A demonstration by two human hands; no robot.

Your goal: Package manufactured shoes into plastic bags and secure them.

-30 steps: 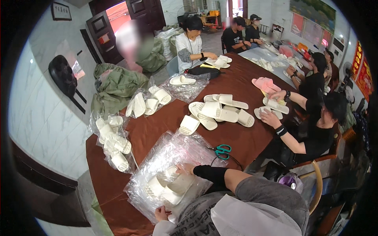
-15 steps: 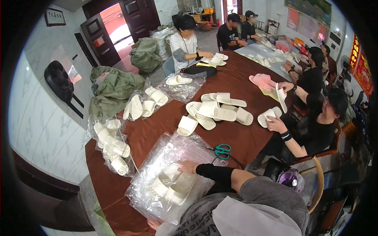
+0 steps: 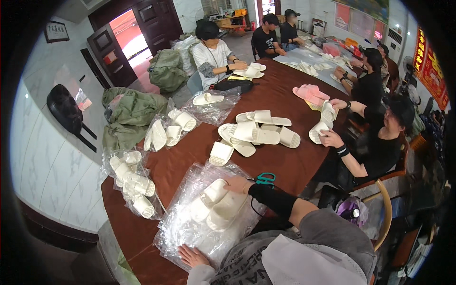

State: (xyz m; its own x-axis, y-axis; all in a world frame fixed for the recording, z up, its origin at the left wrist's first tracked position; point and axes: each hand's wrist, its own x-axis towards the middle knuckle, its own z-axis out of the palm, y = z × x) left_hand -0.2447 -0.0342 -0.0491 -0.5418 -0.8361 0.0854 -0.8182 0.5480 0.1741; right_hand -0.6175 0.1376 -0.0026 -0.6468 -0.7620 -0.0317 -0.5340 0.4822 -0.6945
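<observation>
A pair of white slippers [image 3: 226,210] lies side by side over a stack of clear plastic bags [image 3: 178,221] at the table's near edge. My right hand [image 3: 238,185], in a black sleeve, has its fingers closed on the far end of the slippers. My left hand [image 3: 193,257] lies with fingers spread on the near left corner of the bags. Whether the slippers are inside the top bag or on it is hard to tell. Just right of my right hand are teal-handled scissors [image 3: 265,179], partly hidden by my sleeve.
A loose pile of white slippers [image 3: 252,133] is beyond the bags on the brown tablecloth [image 3: 183,156]. Bagged slippers [image 3: 134,183] line the left edge. At right, a co-worker [image 3: 380,147] handles white slippers near pink slippers [image 3: 311,95]. Green sacks [image 3: 135,111] stand by the wall.
My left hand has come up from the lower edge and now lies flat on the bags. My right hand and the slippers have shifted a little away from me. The right co-worker's slippers are now together.
</observation>
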